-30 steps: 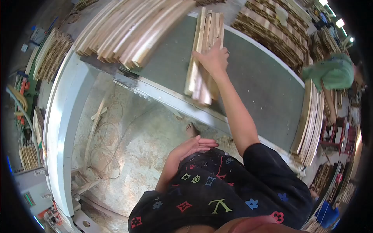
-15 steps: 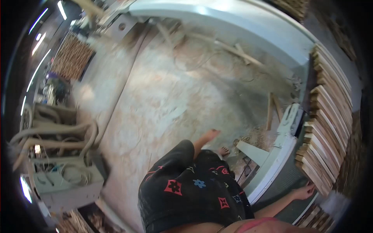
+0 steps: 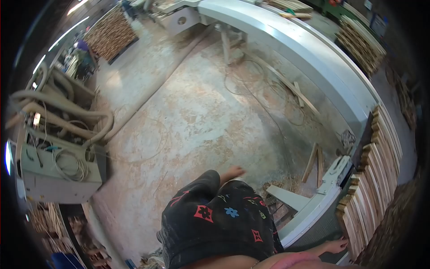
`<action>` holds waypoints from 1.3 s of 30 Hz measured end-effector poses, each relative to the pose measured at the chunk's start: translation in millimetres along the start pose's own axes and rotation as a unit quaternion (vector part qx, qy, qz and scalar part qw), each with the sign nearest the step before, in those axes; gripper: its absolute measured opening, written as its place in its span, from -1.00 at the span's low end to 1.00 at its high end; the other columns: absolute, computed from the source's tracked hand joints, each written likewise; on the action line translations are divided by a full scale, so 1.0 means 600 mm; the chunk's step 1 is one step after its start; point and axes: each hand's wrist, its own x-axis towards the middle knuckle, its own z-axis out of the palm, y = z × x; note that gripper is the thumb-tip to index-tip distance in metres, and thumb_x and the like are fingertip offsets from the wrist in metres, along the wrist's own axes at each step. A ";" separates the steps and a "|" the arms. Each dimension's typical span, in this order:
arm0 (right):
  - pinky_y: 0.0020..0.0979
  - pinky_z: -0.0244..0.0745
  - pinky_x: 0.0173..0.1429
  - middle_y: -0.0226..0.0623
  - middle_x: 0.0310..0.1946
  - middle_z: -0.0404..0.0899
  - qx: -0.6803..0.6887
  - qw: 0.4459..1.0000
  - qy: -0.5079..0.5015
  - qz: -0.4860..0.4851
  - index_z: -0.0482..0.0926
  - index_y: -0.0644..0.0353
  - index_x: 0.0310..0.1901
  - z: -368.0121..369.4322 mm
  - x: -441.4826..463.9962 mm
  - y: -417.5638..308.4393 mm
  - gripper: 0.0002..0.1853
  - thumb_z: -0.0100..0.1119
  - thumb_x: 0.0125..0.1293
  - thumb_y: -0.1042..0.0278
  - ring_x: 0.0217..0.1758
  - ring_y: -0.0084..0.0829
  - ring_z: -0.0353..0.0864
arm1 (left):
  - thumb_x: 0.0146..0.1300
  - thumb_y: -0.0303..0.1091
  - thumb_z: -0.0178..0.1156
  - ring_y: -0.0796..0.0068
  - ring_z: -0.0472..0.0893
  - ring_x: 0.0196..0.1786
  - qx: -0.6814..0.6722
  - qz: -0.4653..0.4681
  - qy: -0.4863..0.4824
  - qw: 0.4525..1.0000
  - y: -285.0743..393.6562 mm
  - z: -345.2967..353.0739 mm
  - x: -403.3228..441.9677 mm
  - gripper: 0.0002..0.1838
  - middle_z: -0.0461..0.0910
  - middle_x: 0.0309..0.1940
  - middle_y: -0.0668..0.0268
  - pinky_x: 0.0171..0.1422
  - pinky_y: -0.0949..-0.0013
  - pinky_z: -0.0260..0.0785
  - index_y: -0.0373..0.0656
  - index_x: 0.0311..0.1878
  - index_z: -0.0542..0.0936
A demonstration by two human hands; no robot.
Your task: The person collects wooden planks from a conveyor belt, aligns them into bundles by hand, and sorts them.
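Observation:
My right hand (image 3: 337, 245) reaches out at the lower right, its fingers curled against the near end of a row of wooden slats (image 3: 369, 188). The slats stand side by side along the outer edge of the machine, some tips jutting further than others. Partly hidden by the slats, the fingertips press at the end slat. Beneath the hand runs a dark, textured belt or strip (image 3: 326, 231). My left hand is out of sight. Below my patterned black shorts (image 3: 224, 213), a bare foot (image 3: 234, 172) shows on the floor.
A long white machine frame (image 3: 309, 49) curves along the right, with a metal bracket (image 3: 335, 172) near the slats. Wood offcuts (image 3: 310, 163) and sawdust lie beneath. At left stands a grey box (image 3: 62, 177) with thick hoses (image 3: 67, 101). Stacked wood (image 3: 112, 33) stands farther back.
The view has shifted, showing more of the far shop. My right hand and the slat row appear lower in the picture, with the hand still at the row's near end.

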 end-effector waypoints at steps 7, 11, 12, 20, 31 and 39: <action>-0.31 0.67 0.12 0.07 0.02 0.65 -0.036 0.995 -0.070 -0.058 0.58 0.51 0.09 -0.005 0.007 0.021 -0.58 0.19 0.42 0.26 0.02 -0.12 0.72 | 0.36 -0.28 0.30 0.47 0.63 -0.06 -0.356 0.538 -0.259 0.719 0.582 -0.110 -0.419 -0.77 0.69 -0.20 0.24 0.06 0.39 0.45 -0.28 -0.14 0.68; -0.32 0.63 0.18 0.10 0.09 0.61 0.022 0.991 -0.114 -0.068 0.53 0.52 0.15 -0.013 0.012 0.031 -0.55 0.19 0.43 0.26 0.09 -0.12 0.69 | 0.23 -0.26 0.43 0.28 0.66 -0.16 -0.335 0.744 -0.353 0.458 0.650 -0.155 -0.627 -0.76 0.69 -0.26 0.17 0.01 0.29 0.47 -0.28 -0.23 0.72; -0.31 0.62 0.20 0.11 0.13 0.58 0.042 0.991 -0.112 -0.053 0.51 0.53 0.17 -0.013 0.007 0.028 -0.54 0.18 0.44 0.27 0.12 -0.11 0.67 | 0.21 -0.25 0.45 0.29 0.67 -0.17 -0.314 0.771 -0.359 0.422 0.650 -0.153 -0.650 -0.72 0.69 -0.26 0.16 -0.04 0.30 0.48 -0.31 -0.22 0.73; -0.31 0.60 0.21 0.12 0.14 0.57 0.060 0.989 -0.136 -0.022 0.50 0.53 0.18 -0.010 0.009 0.023 -0.54 0.18 0.44 0.29 0.13 -0.10 0.67 | 0.21 -0.24 0.46 0.28 0.67 -0.33 -0.199 0.883 -0.229 0.358 0.594 -0.151 -0.784 -0.72 0.68 -0.34 0.14 -0.31 0.35 0.48 -0.31 -0.25 0.74; -0.29 0.60 0.15 0.00 0.04 0.66 -0.017 0.987 -0.149 -0.051 0.56 0.42 0.15 0.019 0.050 0.065 -0.57 0.18 0.45 0.20 0.07 -0.17 0.68 | 0.22 -0.40 0.41 0.26 0.68 -0.29 -0.193 0.871 -0.150 0.426 0.452 -0.256 -0.890 -0.86 0.68 -0.32 0.07 -0.25 0.33 0.53 -0.29 -0.30 0.72; -0.29 0.58 0.14 0.03 0.08 0.62 -0.056 0.975 -0.171 -0.128 0.55 0.38 0.18 0.011 0.048 0.061 -0.53 0.22 0.41 0.17 0.07 -0.12 0.66 | 0.52 -0.13 0.03 0.25 0.60 0.01 -0.343 0.673 0.157 0.636 0.332 -0.310 -0.818 -0.60 0.65 0.01 0.03 0.17 0.18 0.37 -0.30 0.11 0.60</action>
